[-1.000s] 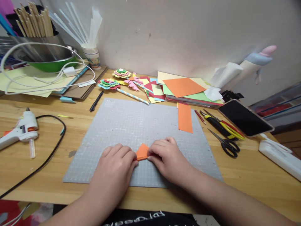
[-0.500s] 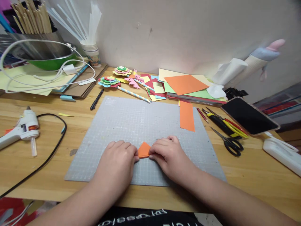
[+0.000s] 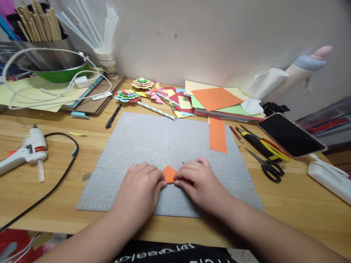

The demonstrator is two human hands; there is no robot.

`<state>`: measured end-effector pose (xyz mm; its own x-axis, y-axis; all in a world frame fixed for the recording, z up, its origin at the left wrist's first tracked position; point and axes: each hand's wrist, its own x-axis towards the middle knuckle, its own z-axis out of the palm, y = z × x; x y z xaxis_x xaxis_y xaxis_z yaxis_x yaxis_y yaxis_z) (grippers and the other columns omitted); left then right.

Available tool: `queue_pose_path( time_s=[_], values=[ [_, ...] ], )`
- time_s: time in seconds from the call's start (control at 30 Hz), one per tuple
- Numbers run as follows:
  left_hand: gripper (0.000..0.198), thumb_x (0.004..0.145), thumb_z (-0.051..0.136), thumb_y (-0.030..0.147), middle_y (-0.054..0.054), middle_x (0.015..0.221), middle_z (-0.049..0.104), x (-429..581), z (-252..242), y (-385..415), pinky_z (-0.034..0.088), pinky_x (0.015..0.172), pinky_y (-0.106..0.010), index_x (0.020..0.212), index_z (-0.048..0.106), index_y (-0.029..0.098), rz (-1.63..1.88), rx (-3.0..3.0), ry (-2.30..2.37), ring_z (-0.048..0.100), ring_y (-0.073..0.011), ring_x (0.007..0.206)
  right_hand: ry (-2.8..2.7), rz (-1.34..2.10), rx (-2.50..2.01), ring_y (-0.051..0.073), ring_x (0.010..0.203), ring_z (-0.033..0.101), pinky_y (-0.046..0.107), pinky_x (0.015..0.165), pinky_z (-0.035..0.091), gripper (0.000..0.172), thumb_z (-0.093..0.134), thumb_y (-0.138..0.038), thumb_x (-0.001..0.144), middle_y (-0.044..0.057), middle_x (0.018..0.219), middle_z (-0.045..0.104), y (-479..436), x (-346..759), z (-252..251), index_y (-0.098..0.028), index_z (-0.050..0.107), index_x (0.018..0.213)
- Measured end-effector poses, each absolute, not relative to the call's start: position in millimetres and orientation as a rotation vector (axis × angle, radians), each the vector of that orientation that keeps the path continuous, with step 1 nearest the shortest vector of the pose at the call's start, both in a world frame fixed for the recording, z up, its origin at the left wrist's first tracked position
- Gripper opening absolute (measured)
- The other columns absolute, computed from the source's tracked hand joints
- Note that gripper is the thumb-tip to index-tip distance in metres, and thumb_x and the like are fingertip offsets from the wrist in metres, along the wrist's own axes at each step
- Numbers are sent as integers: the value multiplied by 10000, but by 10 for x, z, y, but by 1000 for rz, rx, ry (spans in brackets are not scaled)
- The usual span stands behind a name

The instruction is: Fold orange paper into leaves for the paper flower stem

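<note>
A small folded piece of orange paper [image 3: 169, 173] lies on the grey cutting mat [image 3: 153, 142], near its front edge. My left hand [image 3: 141, 188] presses on its left side with curled fingers. My right hand [image 3: 196, 180] pinches its right side, fingers bent over it. Only a triangular tip of the paper shows between the two hands; the part under the fingers is hidden.
An orange paper strip [image 3: 217, 134] lies at the mat's far right. Scissors [image 3: 267, 167], a craft knife [image 3: 255, 143] and a phone [image 3: 291, 136] lie right. A coloured paper stack [image 3: 216, 100] and paper flowers [image 3: 128, 95] sit behind. A glue gun [image 3: 27, 151] and a black pen [image 3: 113, 116] lie left.
My two hands have drawn closer together, so less of the orange paper shows between them. The view shifted slightly.
</note>
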<state>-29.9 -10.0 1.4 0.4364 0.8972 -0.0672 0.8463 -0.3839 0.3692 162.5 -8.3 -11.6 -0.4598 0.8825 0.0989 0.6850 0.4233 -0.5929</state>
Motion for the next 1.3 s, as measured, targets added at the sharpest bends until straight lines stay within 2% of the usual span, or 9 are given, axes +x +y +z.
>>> queue_pose_path(
  time_s=[0.33,0.73,1.1,1.3],
  values=[
    [178,837,545,232,-49,713,693,-258,85,-22,388,691,-385,712,663,186,122,2397,1511,601,-237,732,-2335,622,-1533,151,777,578,338,759,264,96,585,-211,857,-23,782,668,-82,1576,-15,-212,603,763],
    [128,796,600,265,-32,754,713,-278,133,92,394,711,-375,731,699,217,78,2287,1489,616,-233,760,-2403,691,-1581,152,792,573,327,730,273,84,603,-233,864,-25,805,669,-2,1571,24,-215,635,788],
    [114,761,621,265,-16,710,679,-307,121,160,354,606,-304,665,635,204,113,2305,1468,584,-194,669,-2430,730,-1568,147,741,585,333,729,299,67,657,-239,820,-35,777,685,93,1597,36,-225,630,760],
    [115,735,620,264,7,643,669,-328,129,299,321,560,-275,634,619,209,2,2180,1440,578,-168,615,-2495,793,-1554,141,677,556,278,597,322,90,660,-213,790,-13,780,658,221,1564,118,-217,612,713]
  ],
)
